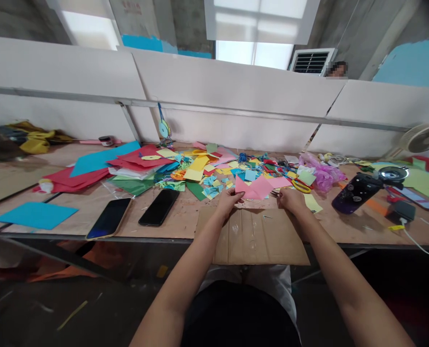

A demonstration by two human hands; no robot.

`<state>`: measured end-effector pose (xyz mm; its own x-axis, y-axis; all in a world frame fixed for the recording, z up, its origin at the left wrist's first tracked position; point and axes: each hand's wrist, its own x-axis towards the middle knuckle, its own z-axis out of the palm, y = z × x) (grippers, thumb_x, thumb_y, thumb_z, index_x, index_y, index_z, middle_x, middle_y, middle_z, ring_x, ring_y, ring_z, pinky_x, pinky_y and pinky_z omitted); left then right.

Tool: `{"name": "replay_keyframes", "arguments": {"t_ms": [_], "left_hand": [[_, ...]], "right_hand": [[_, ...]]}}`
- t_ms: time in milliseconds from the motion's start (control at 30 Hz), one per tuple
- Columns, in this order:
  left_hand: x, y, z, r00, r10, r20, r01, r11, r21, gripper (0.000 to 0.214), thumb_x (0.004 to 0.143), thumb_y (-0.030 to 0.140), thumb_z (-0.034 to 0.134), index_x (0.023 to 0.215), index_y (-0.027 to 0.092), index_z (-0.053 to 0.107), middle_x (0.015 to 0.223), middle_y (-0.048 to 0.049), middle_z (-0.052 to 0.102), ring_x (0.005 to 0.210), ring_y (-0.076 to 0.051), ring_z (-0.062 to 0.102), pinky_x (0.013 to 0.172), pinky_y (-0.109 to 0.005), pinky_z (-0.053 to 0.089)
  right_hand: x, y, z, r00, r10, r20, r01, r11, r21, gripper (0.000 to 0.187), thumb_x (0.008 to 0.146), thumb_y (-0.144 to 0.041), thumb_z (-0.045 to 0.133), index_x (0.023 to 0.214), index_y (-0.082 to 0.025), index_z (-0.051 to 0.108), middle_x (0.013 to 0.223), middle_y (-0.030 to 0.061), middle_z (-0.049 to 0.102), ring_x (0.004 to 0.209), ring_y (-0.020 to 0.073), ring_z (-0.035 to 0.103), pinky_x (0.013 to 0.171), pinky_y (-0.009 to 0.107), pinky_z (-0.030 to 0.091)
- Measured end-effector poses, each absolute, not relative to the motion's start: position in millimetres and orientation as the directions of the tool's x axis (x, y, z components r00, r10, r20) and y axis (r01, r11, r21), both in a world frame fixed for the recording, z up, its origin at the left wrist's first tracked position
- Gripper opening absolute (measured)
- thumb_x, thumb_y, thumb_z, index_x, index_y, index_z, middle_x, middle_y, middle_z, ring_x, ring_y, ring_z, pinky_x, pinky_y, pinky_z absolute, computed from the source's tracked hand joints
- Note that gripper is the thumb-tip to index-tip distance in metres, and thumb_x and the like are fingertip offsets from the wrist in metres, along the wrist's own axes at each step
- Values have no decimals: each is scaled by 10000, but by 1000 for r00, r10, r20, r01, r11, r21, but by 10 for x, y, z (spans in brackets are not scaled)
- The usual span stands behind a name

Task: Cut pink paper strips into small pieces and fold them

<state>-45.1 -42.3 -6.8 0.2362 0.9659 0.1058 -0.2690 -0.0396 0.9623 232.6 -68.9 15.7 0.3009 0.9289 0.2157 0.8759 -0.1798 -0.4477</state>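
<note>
A folded sheet of pink paper [255, 188] stands up above the table edge, its top edge cut into peaks. My left hand [230, 200] pinches its left lower corner between thumb and fingers. At the sheet's right side is my right hand [291, 198], its fingers closed around a small dark metallic item whose kind I cannot make out. Below both hands a flattened piece of brown cardboard [260, 238] lies over the table edge and my lap. Just beyond my right hand are yellow loop handles [301, 186], apparently of scissors.
Colored paper scraps [214, 180] pile up behind the hands. Two phones [159, 207] and a blue sheet [35, 214] lie left. Right are a pink plastic bag [323, 173], a dark tumbler [357, 193], a charger [400, 212] and a fan [426, 138]. A white partition [236, 91] stands behind.
</note>
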Motion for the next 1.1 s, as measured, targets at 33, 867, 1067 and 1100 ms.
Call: {"name": "replay_keyframes", "arguments": {"t_ms": [33, 867, 1067, 1100], "left_hand": [[-453, -422, -66, 233, 967, 103, -269, -37, 962, 424, 539, 458, 857, 790, 155, 698, 717, -27, 679, 546, -120, 570, 537, -242, 380], [-487, -518, 59, 267, 953, 145, -332, -50, 942, 466, 561, 491, 872, 834, 147, 716, 797, -63, 723, 657, -173, 665, 595, -256, 386], [-479, -519, 61, 284, 951, 125, -319, -29, 947, 479, 525, 469, 891, 827, 141, 715, 800, -70, 730, 642, -174, 662, 606, -268, 411], [-476, -513, 58, 277, 954, 117, -315, -25, 949, 481, 519, 471, 892, 819, 141, 713, 793, -67, 728, 637, -173, 662, 600, -266, 408]], "right_hand": [[2319, -700, 177, 312, 922, 228, 869, -180, -462, 41, 696, -187, 666, 718, -196, 699, 928, 139, 734, 996, 315, 636, 774, 348, 405], [1206, -1069, 132, 317, 948, -17, -210, 53, -976, 438, 521, -430, 895, 715, -191, 583, 649, -6, 630, 426, 58, 359, 364, 226, 191], [1171, -1064, 75, 345, 938, -9, -186, 59, -981, 355, 559, -401, 845, 687, -187, 593, 630, 15, 655, 416, 70, 350, 383, 247, 176], [1170, -1065, 73, 347, 938, -11, -186, 57, -981, 351, 557, -396, 840, 691, -188, 590, 635, 14, 656, 417, 69, 353, 383, 245, 177]]}}
